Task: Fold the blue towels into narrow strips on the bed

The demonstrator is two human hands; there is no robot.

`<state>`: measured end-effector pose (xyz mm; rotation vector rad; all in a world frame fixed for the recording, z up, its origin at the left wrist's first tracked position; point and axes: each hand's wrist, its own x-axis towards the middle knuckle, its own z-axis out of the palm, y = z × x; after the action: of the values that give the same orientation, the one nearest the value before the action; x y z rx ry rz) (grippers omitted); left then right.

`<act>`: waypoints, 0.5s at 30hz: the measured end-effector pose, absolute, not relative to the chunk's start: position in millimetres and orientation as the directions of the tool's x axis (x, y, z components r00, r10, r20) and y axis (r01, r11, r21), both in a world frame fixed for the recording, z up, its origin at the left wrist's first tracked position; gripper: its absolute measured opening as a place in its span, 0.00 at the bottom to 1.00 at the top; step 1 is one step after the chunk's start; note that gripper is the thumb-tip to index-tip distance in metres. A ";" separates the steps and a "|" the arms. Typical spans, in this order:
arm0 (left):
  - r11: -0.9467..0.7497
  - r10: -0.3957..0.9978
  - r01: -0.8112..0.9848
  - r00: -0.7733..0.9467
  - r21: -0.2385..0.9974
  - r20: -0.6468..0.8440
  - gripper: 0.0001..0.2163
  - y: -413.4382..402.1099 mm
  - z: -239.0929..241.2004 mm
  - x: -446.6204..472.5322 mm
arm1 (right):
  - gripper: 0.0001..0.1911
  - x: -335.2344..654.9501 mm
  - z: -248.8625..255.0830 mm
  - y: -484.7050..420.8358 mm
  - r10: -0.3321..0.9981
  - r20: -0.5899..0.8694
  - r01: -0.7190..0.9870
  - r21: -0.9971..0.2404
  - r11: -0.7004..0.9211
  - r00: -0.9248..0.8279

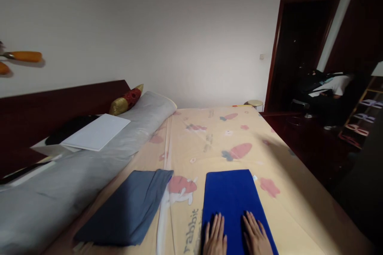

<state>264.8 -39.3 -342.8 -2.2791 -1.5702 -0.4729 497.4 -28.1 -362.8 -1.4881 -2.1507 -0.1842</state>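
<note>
A folded blue cloth (229,191) lies flat on the bed, its near end running out of view at the bottom. On its left side my left hand (215,237) rests palm down with the fingers stretched out. My right hand (256,234) lies flat near the cloth's right edge, fingers extended. Neither hand grips anything. Left of the blue cloth, a folded grey-blue cloth (128,207) lies on the same patterned sheet (209,147), apart from both hands. What kind of garment or fabric either one is, I cannot tell.
A long grey pillow (74,179) runs along the dark headboard (68,93), with a flat white object (97,130) on it. A red and gold cushion (127,101) sits at the far end. Beyond the bed are a stool (255,102), a bent-over person (332,87) and a shoe rack (360,119).
</note>
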 end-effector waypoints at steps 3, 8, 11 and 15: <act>-0.384 0.817 0.923 0.358 -0.037 0.451 0.37 -36.7 -352.8 301.8 | 0.28 467.7 -357.5 -31.8 0.790 0.461 0.839 -0.156 0.521 -0.404; -0.471 0.788 0.877 0.466 -0.094 0.402 0.34 -43.6 -339.9 288.1 | 0.30 484.1 -346.1 -34.7 0.725 0.478 0.797 -0.083 0.599 -0.495; -0.579 0.716 0.787 0.616 -0.213 0.329 0.32 -54.1 -317.0 248.9 | 0.32 524.1 -328.6 -38.6 0.626 0.458 0.694 -0.028 0.719 -0.631; -0.693 0.586 0.639 0.769 -0.332 0.257 0.28 -66.8 -294.2 201.5 | 0.34 576.0 -308.3 -44.8 0.533 0.400 0.563 -0.051 0.825 -0.746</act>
<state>201.5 -66.8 -294.2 -2.5591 -0.9303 -0.1824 576.0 -44.8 -308.3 -0.8189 -2.6056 -0.1013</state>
